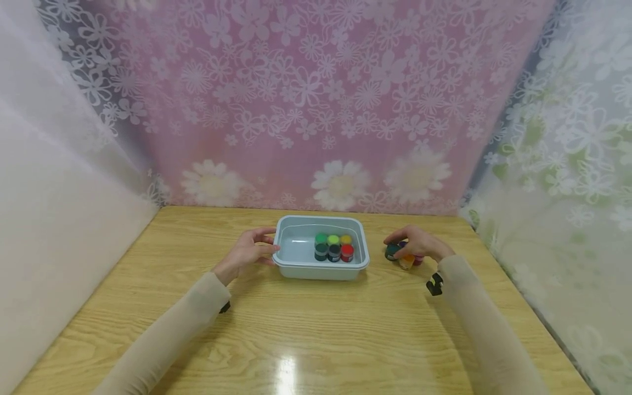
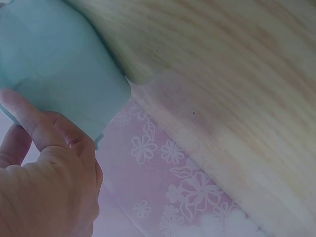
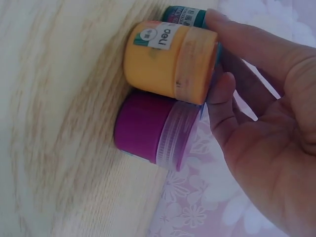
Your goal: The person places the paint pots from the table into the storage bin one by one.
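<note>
A light blue plastic basin (image 1: 321,272) stands on the table. My left hand (image 1: 248,252) holds its left rim, thumb and fingers at the edge; the left wrist view shows the fingers (image 2: 29,116) against the basin's wall (image 2: 64,59). At the right, my right hand (image 1: 417,243) pinches a dark green paint jar (image 1: 392,252) from above. An orange-yellow paint jar (image 3: 153,61) and a purple paint jar (image 3: 143,126) stand close beside it, under the hand. The dark green jar (image 3: 185,16) is partly hidden behind the orange-yellow one in the right wrist view.
Several paint jars stand in two rows in the basin's right half, among them a red jar (image 1: 347,253) and a light green jar (image 1: 333,240). The wooden table (image 1: 316,329) meets a pink flowered curtain (image 1: 316,109) behind, with pale cloth on both sides.
</note>
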Tool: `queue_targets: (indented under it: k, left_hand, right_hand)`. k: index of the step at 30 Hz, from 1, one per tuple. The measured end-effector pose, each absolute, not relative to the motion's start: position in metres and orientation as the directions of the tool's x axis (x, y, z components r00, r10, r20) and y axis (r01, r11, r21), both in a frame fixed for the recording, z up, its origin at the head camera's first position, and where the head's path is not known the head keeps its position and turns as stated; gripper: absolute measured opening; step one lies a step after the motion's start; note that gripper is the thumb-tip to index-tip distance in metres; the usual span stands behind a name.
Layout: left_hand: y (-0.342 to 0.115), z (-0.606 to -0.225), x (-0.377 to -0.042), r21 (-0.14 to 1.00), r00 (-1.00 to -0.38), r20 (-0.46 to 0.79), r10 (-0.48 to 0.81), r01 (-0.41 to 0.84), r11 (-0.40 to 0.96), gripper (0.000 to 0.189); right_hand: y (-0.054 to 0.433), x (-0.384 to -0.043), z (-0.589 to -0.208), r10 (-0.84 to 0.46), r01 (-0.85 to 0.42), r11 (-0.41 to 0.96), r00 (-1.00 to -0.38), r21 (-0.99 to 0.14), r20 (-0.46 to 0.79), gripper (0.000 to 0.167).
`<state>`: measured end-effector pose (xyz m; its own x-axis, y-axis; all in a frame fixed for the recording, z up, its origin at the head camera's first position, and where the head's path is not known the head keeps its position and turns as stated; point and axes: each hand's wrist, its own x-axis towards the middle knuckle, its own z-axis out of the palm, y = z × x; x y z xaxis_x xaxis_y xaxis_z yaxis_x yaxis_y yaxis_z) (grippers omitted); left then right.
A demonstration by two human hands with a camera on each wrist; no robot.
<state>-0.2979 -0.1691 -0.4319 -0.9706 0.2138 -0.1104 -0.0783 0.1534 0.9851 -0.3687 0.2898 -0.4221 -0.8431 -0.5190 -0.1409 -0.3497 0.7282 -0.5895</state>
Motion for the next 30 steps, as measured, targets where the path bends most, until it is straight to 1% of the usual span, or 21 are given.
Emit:
queue_targets:
  k: [4, 8, 11, 15, 20, 23, 30]
  left_hand:
    - [-0.17, -0.432, -0.298, 0.986, -0.969, -0.115, 0.217, -0.084, 0.147, 0.064]
    - [-0.166, -0.419, -0.289, 0.984, -0.965, -0.131, 0.225, -0.1, 0.145, 0.064]
    - [-0.165, -0.418, -0.289, 0.983, -0.964, -0.139, 0.228, -0.107, 0.146, 0.063]
    - [-0.169, -0.43, -0.298, 0.984, -0.965, -0.133, 0.227, -0.102, 0.143, 0.064]
    - [-0.17, -0.432, -0.299, 0.984, -0.969, -0.119, 0.216, -0.087, 0.155, 0.063]
    - [-0.169, -0.432, -0.297, 0.983, -0.97, -0.121, 0.21, -0.087, 0.164, 0.062]
    - [-0.167, -0.429, -0.295, 0.983, -0.971, -0.115, 0.211, -0.081, 0.166, 0.061]
  right_hand:
    - [0.289, -0.37, -0.422, -0.516, -0.353, 0.736, -0.845, -0.578, -0.141, 0.041]
    - [0.29, -0.367, -0.421, -0.49, -0.327, 0.744, -0.86, -0.583, -0.143, 0.042]
    - [0.291, -0.366, -0.419, -0.461, -0.288, 0.732, -0.877, -0.618, -0.137, 0.047]
    - [0.29, -0.366, -0.416, -0.467, -0.28, 0.672, -0.878, -0.685, -0.1, 0.053]
    - [0.283, -0.364, -0.41, -0.46, -0.257, 0.609, -0.885, -0.75, -0.071, 0.051]
    - [0.277, -0.36, -0.407, -0.45, -0.255, 0.589, -0.892, -0.767, -0.049, 0.05]
    - [0.26, -0.354, -0.403, -0.422, -0.271, 0.538, -0.906, -0.798, 0.023, 0.053]
